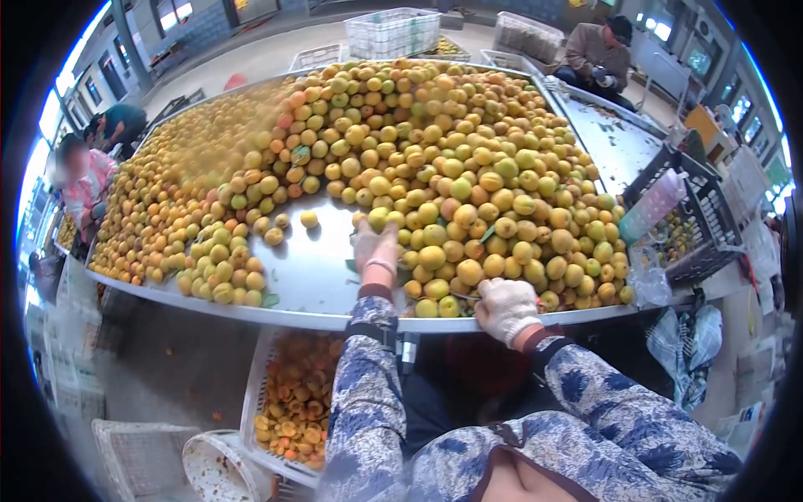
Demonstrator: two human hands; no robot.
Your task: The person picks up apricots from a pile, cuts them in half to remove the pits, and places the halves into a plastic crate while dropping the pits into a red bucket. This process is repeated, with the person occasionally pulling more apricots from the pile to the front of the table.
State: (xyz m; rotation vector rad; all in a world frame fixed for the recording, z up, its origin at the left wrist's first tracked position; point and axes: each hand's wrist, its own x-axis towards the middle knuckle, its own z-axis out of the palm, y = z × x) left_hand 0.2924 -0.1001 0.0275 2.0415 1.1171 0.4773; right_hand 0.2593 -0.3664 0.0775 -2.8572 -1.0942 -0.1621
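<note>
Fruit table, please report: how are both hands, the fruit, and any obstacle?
Left hand at fruit, grip unclear. Right hand, gloved, at near edge of table, grip unclear. Fruit covers most of table. Plastic bag right of fruit, apart from both hands.

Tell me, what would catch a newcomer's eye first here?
A great heap of yellowish fruit covers most of a metal table. The left hand is at the fruit beside a bare patch; the pale-gloved right hand is at the front edge. Below, a white crate holds what look like halved fruits.
</note>
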